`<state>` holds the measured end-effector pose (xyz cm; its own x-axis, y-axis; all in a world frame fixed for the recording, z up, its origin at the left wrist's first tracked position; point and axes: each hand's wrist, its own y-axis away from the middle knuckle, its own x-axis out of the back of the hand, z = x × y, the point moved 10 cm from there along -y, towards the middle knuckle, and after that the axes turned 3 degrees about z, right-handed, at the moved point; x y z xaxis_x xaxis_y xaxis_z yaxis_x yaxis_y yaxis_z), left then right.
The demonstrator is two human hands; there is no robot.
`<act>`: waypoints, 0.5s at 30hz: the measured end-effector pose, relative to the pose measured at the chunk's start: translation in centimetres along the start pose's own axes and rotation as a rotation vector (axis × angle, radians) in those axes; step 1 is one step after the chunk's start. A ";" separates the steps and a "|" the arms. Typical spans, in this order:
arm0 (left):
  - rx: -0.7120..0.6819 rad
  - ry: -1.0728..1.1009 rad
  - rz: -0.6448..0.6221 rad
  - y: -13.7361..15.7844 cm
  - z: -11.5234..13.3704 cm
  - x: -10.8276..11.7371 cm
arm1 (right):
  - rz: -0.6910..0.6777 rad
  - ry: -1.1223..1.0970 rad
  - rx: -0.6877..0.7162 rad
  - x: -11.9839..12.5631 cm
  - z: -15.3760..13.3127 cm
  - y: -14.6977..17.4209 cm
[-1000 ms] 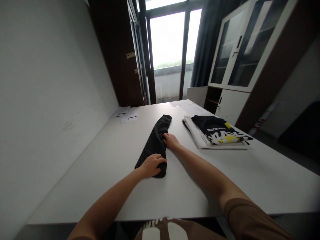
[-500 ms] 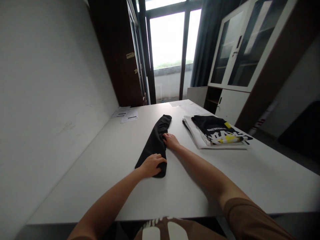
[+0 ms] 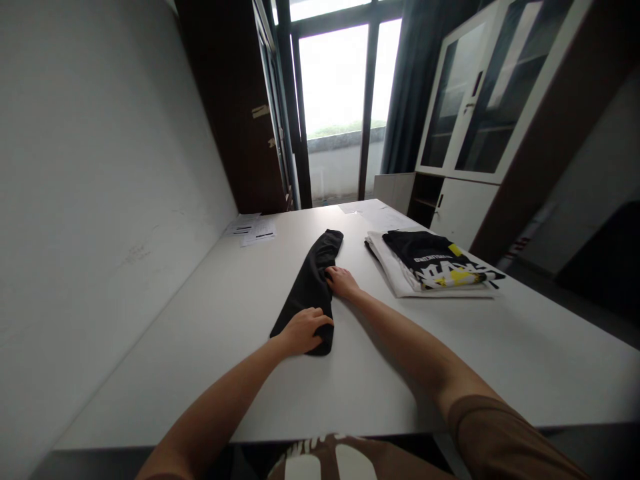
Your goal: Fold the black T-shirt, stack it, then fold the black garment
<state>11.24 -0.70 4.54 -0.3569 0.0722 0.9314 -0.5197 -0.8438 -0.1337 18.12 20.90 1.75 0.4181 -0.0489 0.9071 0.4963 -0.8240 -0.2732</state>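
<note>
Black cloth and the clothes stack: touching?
Apart. The head view shows white tabletop between the black cloth and the clothes stack.

The cloth (image 3: 309,285) is black, narrow and slightly creased. It lies near frame center, narrower end toward upper right.

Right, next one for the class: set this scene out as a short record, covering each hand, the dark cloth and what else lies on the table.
Left hand: on the near end of the black cloth
Right hand: at the cloth's right edge, about midway along
Cloth shape: long, narrow, flat on the white table
To the right: folded clothes, stacked
Far left: printed papers
</note>
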 end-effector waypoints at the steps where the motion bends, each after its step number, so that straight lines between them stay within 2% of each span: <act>1: 0.001 -0.002 -0.001 0.0 0.0 0.0 | 0.002 0.001 0.001 0.0 0.0 0.0; 15: -0.003 0.003 -0.003 0.0 0.2 0.2 | -0.003 -0.003 -0.003 0.0 0.0 0.0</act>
<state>11.38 -0.78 4.78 -0.3578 0.0765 0.9306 -0.5233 -0.8419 -0.1320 18.11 20.93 1.72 0.4192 -0.0446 0.9068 0.4954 -0.8258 -0.2697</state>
